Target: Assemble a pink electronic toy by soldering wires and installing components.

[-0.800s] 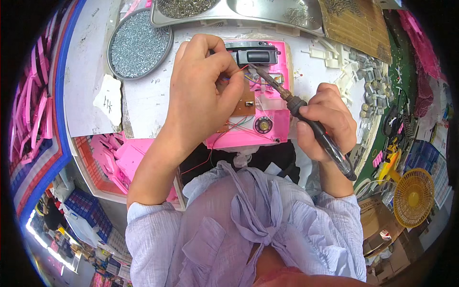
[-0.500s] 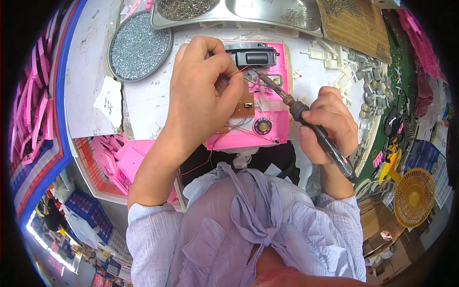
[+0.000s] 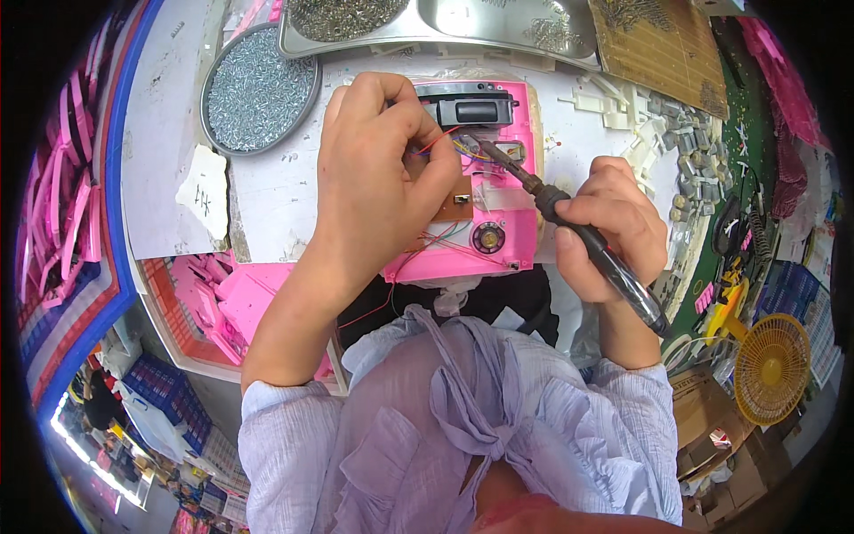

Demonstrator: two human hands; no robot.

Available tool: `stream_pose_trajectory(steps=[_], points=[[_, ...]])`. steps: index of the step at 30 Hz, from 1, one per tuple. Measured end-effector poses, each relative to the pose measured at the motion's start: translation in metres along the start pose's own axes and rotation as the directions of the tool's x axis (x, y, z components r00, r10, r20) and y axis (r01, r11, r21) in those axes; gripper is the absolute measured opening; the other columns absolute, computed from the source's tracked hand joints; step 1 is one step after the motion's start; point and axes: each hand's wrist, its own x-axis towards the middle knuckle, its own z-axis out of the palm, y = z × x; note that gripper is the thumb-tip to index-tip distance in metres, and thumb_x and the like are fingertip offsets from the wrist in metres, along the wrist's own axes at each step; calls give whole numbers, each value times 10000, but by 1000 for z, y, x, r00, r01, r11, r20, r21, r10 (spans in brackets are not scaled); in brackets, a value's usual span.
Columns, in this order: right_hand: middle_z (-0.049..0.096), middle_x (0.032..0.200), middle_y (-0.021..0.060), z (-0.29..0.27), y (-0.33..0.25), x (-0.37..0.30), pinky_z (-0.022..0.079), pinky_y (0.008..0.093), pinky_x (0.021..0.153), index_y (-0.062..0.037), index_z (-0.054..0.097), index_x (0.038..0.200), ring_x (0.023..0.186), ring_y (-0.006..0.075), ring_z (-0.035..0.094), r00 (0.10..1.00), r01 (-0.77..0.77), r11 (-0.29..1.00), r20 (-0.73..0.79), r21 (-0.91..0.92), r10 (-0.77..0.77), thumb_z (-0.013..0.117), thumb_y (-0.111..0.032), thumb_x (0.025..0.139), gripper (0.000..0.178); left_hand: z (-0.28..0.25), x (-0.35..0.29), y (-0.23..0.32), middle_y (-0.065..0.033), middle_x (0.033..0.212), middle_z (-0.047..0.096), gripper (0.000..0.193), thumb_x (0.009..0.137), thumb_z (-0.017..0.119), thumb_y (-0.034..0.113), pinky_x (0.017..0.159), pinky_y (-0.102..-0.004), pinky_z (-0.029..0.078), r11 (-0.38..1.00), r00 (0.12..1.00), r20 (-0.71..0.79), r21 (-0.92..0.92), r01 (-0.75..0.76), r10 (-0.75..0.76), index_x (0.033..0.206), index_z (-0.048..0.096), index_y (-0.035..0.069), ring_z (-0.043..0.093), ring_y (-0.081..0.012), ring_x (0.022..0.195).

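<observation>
A pink plastic casing (image 3: 525,200) lies on the table in front of me. In it are a black part (image 3: 476,111) at the far end, a brown circuit board (image 3: 455,212), thin coloured wires and a round speaker (image 3: 488,237). My right hand (image 3: 614,227) grips a soldering iron (image 3: 594,243) by its dark handle, the tip pointing left among the wires below the black part. My left hand (image 3: 378,165) hovers over the casing's left side, thumb and forefinger pinched by a red wire (image 3: 439,140). Those fingers hide part of the board and wire ends.
A round tray of small silvery screws (image 3: 260,89) stands at the far left, beside a metal tray (image 3: 436,36) of small parts. Small motors (image 3: 689,160) and white plastic pieces crowd the right. A red crate (image 3: 165,307) holds pink parts near my left forearm. A yellow fan (image 3: 772,368) is lower right.
My left hand has shifted slightly right, and a red wire now shows more clearly by its fingertips. The soldering iron has moved slightly, its tip still among the wires.
</observation>
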Motion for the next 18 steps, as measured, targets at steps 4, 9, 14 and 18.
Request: stream_pose_trajectory(steps=[4, 9, 14, 18], points=[[616, 700, 96, 3, 0, 1, 449, 409, 659, 14, 656, 966, 579, 231, 535, 999, -14, 1000, 34, 2, 14, 725, -5, 753, 224, 5, -1, 0, -104, 948, 564, 114, 730, 737, 52, 783, -405, 445, 1000, 999, -42, 21, -18, 19, 751, 629, 24, 529, -299, 872], [625, 711, 110, 3, 1, 1, 460, 435, 699, 25, 640, 973, 601, 235, 549, 998, -24, 1000, 58, -1, 24, 712, -24, 793, 200, 8, -1, 0, -104, 952, 569, 118, 716, 729, 55, 772, -417, 440, 996, 996, -66, 68, -53, 57, 751, 621, 25, 530, -302, 867], [622, 700, 109, 2, 1, 3, 459, 435, 693, 29, 644, 967, 600, 236, 547, 998, -18, 1000, 66, -6, 18, 717, -26, 793, 197, 13, -3, 1, -98, 972, 580, 121, 710, 718, 77, 778, -434, 430, 992, 995, -83, 118, -43, 53, 755, 614, 34, 537, -305, 892], [620, 692, 108, 2, 0, 4, 458, 434, 691, 30, 646, 965, 597, 238, 545, 998, -23, 1000, 64, -13, 24, 719, -32, 799, 191, 14, -4, 2, -103, 984, 583, 130, 719, 713, 67, 784, -430, 431, 990, 995, -85, 135, -34, 46, 772, 598, 36, 539, -306, 899]])
